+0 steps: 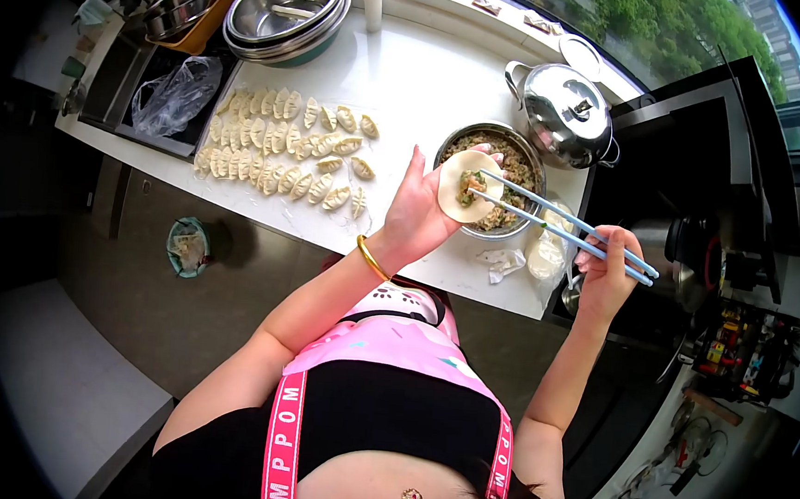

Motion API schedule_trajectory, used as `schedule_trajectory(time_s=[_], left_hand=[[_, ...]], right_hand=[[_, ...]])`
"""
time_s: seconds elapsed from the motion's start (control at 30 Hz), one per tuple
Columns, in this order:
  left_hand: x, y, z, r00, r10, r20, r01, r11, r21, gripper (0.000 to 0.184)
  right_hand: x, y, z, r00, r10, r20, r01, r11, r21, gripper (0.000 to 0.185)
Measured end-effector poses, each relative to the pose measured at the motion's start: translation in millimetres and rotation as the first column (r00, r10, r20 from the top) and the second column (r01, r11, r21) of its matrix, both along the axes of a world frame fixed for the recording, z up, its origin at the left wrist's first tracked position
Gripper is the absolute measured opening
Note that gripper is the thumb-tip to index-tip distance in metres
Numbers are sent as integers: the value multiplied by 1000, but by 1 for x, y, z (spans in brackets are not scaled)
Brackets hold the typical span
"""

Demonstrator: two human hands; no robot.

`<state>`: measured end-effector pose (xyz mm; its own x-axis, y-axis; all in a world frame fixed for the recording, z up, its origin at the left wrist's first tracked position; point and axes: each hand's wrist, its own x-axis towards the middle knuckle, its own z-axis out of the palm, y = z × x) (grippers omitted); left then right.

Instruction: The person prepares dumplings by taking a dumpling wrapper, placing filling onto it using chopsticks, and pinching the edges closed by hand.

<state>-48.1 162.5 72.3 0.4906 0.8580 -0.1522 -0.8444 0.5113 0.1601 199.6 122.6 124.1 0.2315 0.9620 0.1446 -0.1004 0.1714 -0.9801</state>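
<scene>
My left hand holds a round dumpling wrapper on its palm and fingers, thumb raised at the side. A small mound of filling lies in the middle of the wrapper. In my right hand is a pair of light blue chopsticks, their tips touching the filling. Directly behind the wrapper stands a metal bowl of chopped filling, partly hidden by my left hand. To the left, rows of pleated dumplings lie on the white counter.
A lidded steel pot stands behind the bowl. Right of the bowl lies a plastic bag with pale dough-like contents, beside a crumpled white wrap. Stacked metal basins and a sink with a clear plastic bag are at the left.
</scene>
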Motion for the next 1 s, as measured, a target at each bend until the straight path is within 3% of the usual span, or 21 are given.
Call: schedule_trajectory(time_s=[0.2,0.43,0.57,0.9,1.0], left_hand=[[0,0,1,1000,-12,20,13,1000,-6,78],[1,-1,3,1000,0,26,0,1000,-5,79],[1,-1,1,1000,8,29,-8,1000,12,81],[1,-1,2,1000,10,24,-10,1000,21,81],[0,0,2,999,15,47,-15,1000,0,79]], right_hand=[[1,5,-7,997,66,44,-67,997,28,21],[-2,4,7,999,32,-4,-32,996,85,27],[-1,4,5,996,-53,71,49,997,57,30],[-13,2,10,999,-18,43,14,995,99,29],[-10,1,11,994,-40,105,30,995,93,29]])
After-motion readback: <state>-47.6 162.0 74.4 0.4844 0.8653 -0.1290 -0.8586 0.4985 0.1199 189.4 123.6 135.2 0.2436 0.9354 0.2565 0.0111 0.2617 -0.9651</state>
